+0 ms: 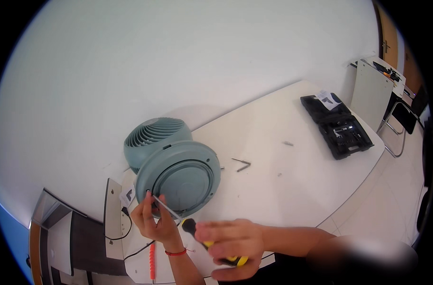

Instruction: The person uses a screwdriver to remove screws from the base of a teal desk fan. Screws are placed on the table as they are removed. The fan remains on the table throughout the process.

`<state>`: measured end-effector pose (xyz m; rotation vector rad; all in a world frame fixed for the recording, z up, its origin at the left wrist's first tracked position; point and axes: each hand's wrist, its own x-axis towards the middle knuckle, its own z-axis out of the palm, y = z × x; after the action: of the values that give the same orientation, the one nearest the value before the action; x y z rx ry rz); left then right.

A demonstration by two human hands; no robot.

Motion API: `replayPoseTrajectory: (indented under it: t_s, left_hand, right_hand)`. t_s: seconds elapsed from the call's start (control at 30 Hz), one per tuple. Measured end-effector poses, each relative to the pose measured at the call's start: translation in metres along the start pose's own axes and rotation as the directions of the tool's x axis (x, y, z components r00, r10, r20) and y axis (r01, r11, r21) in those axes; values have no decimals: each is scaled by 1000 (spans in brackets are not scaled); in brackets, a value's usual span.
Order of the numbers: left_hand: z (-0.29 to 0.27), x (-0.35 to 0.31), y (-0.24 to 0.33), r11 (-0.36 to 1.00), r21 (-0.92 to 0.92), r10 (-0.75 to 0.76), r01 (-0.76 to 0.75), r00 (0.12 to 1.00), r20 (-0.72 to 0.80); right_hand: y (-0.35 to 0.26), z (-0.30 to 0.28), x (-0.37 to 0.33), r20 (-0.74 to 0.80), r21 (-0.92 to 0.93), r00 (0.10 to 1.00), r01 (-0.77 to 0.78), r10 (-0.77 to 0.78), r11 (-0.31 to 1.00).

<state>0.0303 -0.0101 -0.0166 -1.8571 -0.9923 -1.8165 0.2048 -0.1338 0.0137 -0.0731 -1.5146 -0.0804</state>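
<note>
My right hand (237, 242) is wrapped round the yellow-and-black handle of a screwdriver (188, 225). Its metal shaft slants up and left to a hole near the lower left rim of a grey-green round fan base (147, 173). My left hand (154, 221), a red string bracelet at the wrist, has its index finger and thumb apart on either side of the shaft's tip, the index fingertip at the rim. Any screw there is too small to make out. The fan (154, 135) lies tipped over, its underside facing me and its slatted head toward the wall.
An opened black tool case (342, 128) lies at the table's far right. Midway across the white table (268, 204) are a small folding tool (242, 165) and a small pale piece (287, 143). A red coiled item (152, 261) and a black cable (124, 232) are at the left.
</note>
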Motion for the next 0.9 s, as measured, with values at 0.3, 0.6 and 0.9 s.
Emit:
replayPoseTrajectory:
  t_s: [0.3, 0.6, 0.9]
  left_hand:
    - [1, 2, 8, 989, 78, 124, -130, 989, 76]
    - [19, -16, 42, 962, -196, 241, -188, 926, 292]
    - [63, -53, 90, 873, -472, 272, 123, 679, 681]
  right_hand:
    - [40, -35, 1, -272, -245, 962, -100, 31, 964]
    - [75, -97, 9, -714, 273, 464, -505, 524, 819]
    - [104, -174, -19, -968, 198, 35, -501, 249, 842]
